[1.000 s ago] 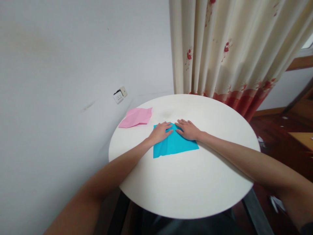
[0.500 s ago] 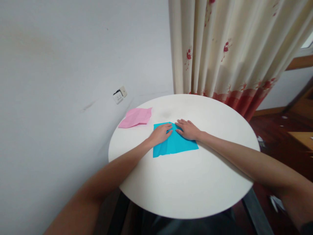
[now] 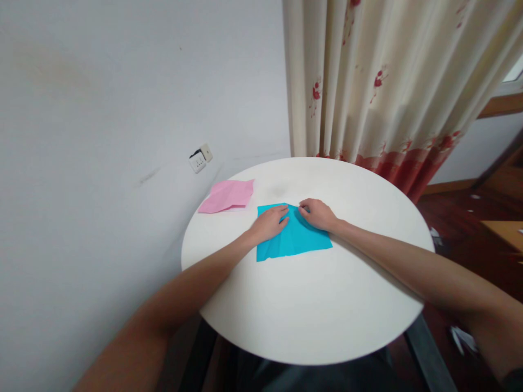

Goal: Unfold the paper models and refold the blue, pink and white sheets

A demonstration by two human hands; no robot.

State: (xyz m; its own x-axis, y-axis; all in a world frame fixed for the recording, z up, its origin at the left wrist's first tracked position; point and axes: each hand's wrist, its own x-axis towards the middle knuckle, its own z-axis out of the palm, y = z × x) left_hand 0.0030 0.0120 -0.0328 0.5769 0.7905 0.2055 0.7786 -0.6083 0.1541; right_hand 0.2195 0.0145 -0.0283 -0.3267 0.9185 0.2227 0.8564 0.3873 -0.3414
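both hands are working the blue paper near the table's far left edge: left hand is pressing flat to pin it, right hand is curling fingertips onto the folded flap; pink paper is lying beside.

Both forearms run bare from elbow to wrist, with no sleeves, watch, bracelet or rings showing on the left hand or the right hand, and the fingers look slim with short nails
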